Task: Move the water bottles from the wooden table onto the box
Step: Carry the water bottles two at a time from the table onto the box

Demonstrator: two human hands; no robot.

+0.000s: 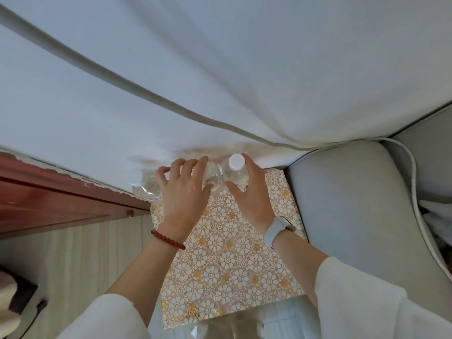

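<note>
Three clear water bottles stand in a row at the far edge of the box, whose top has a gold and white flower pattern. My left hand grips the middle bottle from above and hides its cap. My right hand holds the right bottle, white cap showing, thumb on its near side. The left bottle stands free at the box's far left corner, next to my left fingers. The dark red wooden table lies to the left.
A white wall with a pale raised strip rises just behind the bottles. A grey cushioned seat borders the box on the right. Pale floor lies between table and box. A dark object sits at the lower left edge.
</note>
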